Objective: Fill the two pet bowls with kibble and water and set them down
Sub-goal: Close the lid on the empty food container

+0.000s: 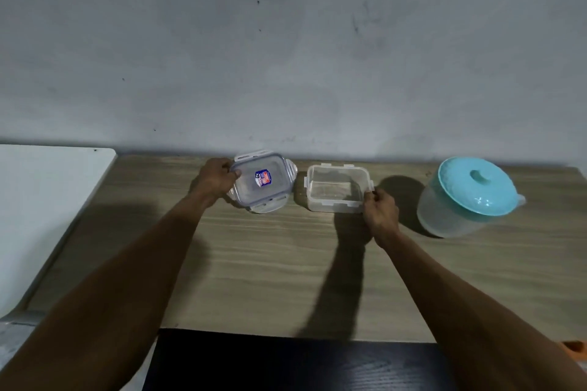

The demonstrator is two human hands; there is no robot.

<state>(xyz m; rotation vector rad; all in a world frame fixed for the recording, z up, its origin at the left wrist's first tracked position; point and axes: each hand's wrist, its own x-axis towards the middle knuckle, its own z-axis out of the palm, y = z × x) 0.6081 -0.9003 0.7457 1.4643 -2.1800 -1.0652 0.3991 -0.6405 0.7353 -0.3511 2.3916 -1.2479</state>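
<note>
A person's two bare arms are reaching forward over a wooden tabletop (270,263) toward a grey wall. At about nine o'clock, a white surface (41,200) is lying beside the table.

Just left of centre, at about eleven o'clock, the left hand (216,182) is curling around the left edge of a clear lidded container (262,182), thumb on top of the lid, fingers wrapping the side. The lid is carrying a small blue and red sticker, and its four clips are flaring outward.

Immediately to its right, close but not touching, an open clear container (336,187) is sitting empty. The right hand (379,213) is pinching its near right corner, fingertips on the rim.

At about two o'clock, well apart, a translucent jug (460,203) with a teal lid is standing upright; its fill level is unclear. No kibble is visible.

The step appears to be positioning the two containers as bowls. To do it well, the left hand should be lifting the lid straight off now that the clips are looking released, while the right hand is holding the light open tub steady so it isn't sliding.
</note>
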